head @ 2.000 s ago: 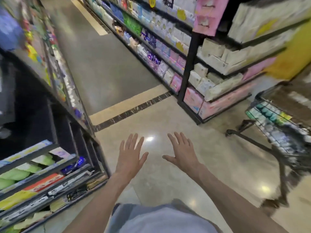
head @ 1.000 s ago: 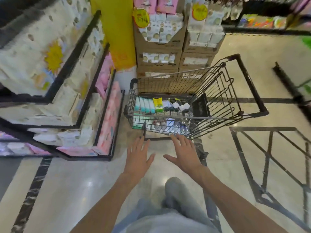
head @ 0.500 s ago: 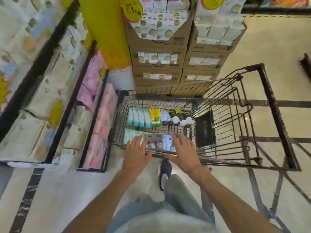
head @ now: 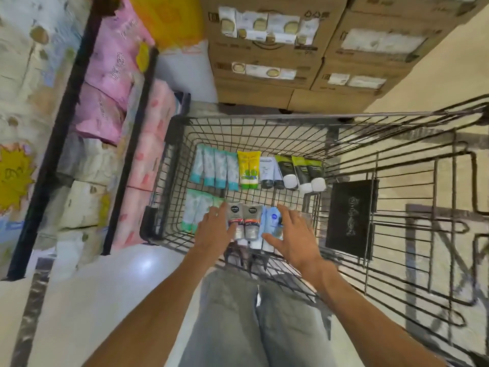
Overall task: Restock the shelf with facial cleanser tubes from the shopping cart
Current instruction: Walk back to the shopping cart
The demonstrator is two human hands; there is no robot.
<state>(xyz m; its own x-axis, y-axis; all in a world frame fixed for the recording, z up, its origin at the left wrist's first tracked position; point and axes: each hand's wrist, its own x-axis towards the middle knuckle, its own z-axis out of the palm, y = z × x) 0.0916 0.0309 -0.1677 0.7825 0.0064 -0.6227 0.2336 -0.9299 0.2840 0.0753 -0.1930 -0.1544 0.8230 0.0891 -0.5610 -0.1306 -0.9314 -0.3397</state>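
Both hands are over the near end of the wire cart (head: 264,123), centre frame. Left hand (head: 213,233) is released, fingers straight and spread, its edge by two grey tubes (head: 244,221) lying side by side; actual contact can't be told. Right hand (head: 293,233) is also released, fingers splayed, holding nothing, beside the blue tube (head: 272,221).

Far row in the cart: teal tubes (head: 215,169), a yellow tube (head: 248,169), dark tubes with white caps (head: 299,172). Pale green tubes (head: 197,213) sit left of the left hand. Cardboard boxes (head: 267,49) are stacked at top, pink packs (head: 111,75) on the rack upper left.
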